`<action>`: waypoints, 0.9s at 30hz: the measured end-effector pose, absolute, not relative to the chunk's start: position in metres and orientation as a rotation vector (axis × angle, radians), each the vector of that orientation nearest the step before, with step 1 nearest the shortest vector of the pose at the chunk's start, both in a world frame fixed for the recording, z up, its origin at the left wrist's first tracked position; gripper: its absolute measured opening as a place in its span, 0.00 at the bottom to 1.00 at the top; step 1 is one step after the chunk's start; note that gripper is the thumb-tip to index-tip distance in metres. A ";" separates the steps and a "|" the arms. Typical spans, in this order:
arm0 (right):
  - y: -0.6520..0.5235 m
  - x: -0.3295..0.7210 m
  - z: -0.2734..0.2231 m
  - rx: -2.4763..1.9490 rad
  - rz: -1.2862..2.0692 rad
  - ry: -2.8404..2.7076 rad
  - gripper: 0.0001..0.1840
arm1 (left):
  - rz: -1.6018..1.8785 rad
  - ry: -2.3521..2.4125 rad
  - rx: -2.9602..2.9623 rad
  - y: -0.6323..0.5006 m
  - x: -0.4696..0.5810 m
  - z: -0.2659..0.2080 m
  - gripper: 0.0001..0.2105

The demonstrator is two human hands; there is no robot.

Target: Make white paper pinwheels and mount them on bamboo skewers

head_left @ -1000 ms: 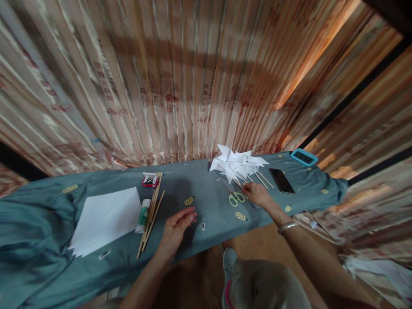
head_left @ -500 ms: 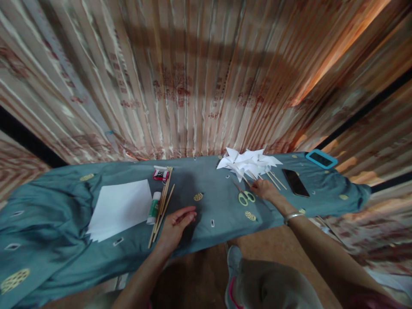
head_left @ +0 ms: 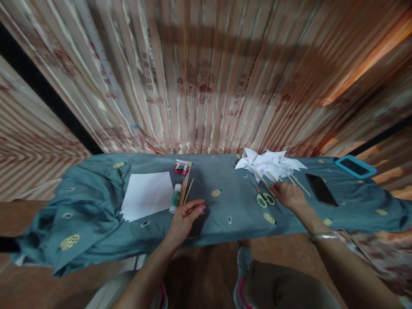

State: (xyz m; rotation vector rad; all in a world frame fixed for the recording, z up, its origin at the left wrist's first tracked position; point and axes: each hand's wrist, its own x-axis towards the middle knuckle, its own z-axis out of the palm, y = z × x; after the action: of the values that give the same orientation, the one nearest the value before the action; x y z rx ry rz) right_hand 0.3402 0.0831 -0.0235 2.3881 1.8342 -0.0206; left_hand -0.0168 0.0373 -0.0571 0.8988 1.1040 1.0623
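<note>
My right hand is closed around the stick end of a white paper pinwheel. It lies among several overlapping pinwheels at the back of the cloth-covered table. Just left of that hand is a pair of scissors with pale green handles. My left hand hovers near the table's front edge, fingers loosely stretched, with nothing visible in it. Beyond it lie several wooden sticks, partly hidden by the hand, and a green-and-white glue stick.
A stack of white paper lies on the left. Behind the sticks sits a small red box of pins. To the right are a dark phone and a blue-framed device. Crumpled teal cloth covers the left end.
The view has turned left, so everything on the table appears farther right. My right hand still grips the pinwheel stick. My left hand stays by the sticks, now covering their near ends.
</note>
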 end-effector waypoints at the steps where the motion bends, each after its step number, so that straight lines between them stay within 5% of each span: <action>1: 0.079 0.327 -0.022 2.374 -0.022 1.863 0.16 | 1.077 1.105 0.902 0.038 -0.020 -0.056 0.19; 14: 0.052 0.116 -0.070 1.911 -0.659 2.860 0.14 | 1.438 1.457 1.254 0.057 -0.091 -0.059 0.13; 27: 0.046 0.131 -0.121 1.998 -0.581 3.182 0.18 | 0.692 1.924 2.129 0.052 -0.135 -0.088 0.19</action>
State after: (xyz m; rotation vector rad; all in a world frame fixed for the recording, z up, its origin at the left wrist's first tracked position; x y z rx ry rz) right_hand 0.1307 0.0455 -0.1214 1.9977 3.1819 -0.5812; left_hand -0.1349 0.0522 -0.0881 2.1291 1.9244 0.6925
